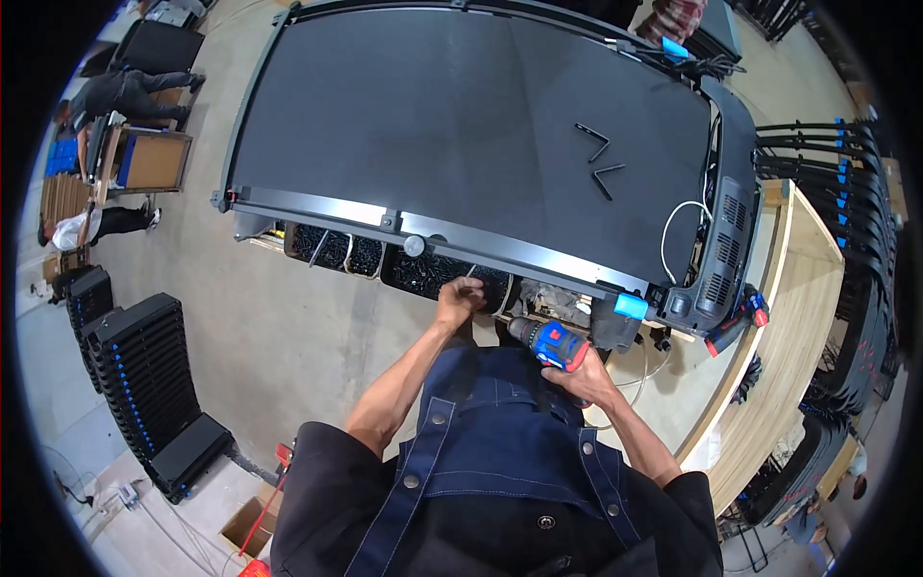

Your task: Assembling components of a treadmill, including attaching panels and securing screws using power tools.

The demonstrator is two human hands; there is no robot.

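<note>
My right hand (pixel 581 379) is wrapped round the grip of a blue and red cordless drill (pixel 555 342), its chuck pointing left toward my left hand. My left hand (pixel 461 297) is over the edge of a black bin (pixel 423 273) of small dark screws, below the near rail of a treadmill. Its fingers are curled together, and what they hold, if anything, is too small to make out. The treadmill's black belt (pixel 413 115) stretches out in front of me, beside a silver side rail (pixel 327 207). Two black L-shaped pieces (pixel 596 142) lie on the belt.
Another black bin (pixel 332 252) of small parts sits further left under the rail. A second power tool (pixel 738 322) rests by the motor cover (pixel 728 240). A wooden crate (pixel 779 317) stands at right. Stacked black parts (pixel 144 375) are on the left floor; people work at far left.
</note>
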